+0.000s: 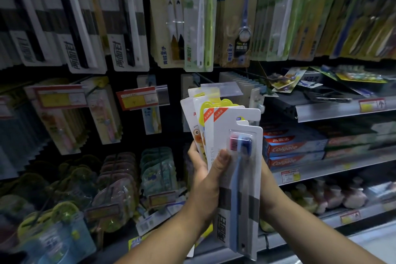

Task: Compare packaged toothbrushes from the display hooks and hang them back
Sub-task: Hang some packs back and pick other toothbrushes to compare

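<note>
comparison step: left hand (204,172) grips the fanned toothbrush packs (237,169), right hand (267,178) hidden behind, grip unclear; next, rehang on hooks (198,78).

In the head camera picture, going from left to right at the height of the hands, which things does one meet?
Green round packs → pink round packs → teal packs → left hand → front toothbrush pack → Colgate boxes.

White front pack (240,178) with grey bands, orange corner, pink and blue toothbrushes (241,146).
</note>
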`<state>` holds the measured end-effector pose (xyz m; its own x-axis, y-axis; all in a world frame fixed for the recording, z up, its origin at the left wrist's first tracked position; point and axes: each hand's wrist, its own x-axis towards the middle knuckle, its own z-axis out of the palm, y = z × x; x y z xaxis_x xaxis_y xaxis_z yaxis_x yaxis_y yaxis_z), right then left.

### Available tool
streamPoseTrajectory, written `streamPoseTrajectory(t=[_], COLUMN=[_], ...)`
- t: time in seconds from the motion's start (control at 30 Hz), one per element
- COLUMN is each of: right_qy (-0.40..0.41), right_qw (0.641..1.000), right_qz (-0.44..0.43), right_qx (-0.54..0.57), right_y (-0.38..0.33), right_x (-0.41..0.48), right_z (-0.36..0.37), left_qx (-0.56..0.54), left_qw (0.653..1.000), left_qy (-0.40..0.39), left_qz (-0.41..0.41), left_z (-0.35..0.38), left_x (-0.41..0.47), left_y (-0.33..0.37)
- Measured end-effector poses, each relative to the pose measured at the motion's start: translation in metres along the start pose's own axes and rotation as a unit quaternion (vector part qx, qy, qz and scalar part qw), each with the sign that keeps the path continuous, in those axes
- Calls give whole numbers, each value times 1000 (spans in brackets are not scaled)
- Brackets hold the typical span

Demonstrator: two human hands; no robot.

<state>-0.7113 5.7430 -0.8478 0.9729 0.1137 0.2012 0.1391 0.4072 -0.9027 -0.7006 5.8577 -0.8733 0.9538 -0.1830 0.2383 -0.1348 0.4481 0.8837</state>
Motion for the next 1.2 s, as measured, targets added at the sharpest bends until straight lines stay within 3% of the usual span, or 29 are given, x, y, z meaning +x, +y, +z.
streamPoseTrajectory(t=[0.27,0.4,0.53,0.63,0.77,0.83,0.9,1.0,1.2], right_qy=[66,93,79,65,12,-1,-60,-136,-86], right_qw=[996,988,980,969,957,956,958,933,931], right_qz=[57,115,163,196,158,173,170,143,197], right_qx=[-21,-37,-86,-137,-244,-238,-224,-300,-296], right_y=[5,7,18,23,26,23,17,18,19], right_x=[-4,6,23,37,50,53,51,55,61], right_z=[30,49,70,80,101,117,130,136,136], left_qx=[-4,-45,-144,-199,-225,-225,-222,-243,-248], left_qw=[997,979,947,940,940,940,942,938,939], left_qy=[63,155,169,174,180,192,198,203,172], left_qz=[-33,-125,-231,-215,-182,-170,-158,-140,-163], left_z=[-14,-26,-42,-54,-70,-80,-88,-98,-109], left_x=[-14,-15,-16,-17,-14,-12,-11,-9,-13], left_y=[4,11,21,31,45,55,63,69,70])
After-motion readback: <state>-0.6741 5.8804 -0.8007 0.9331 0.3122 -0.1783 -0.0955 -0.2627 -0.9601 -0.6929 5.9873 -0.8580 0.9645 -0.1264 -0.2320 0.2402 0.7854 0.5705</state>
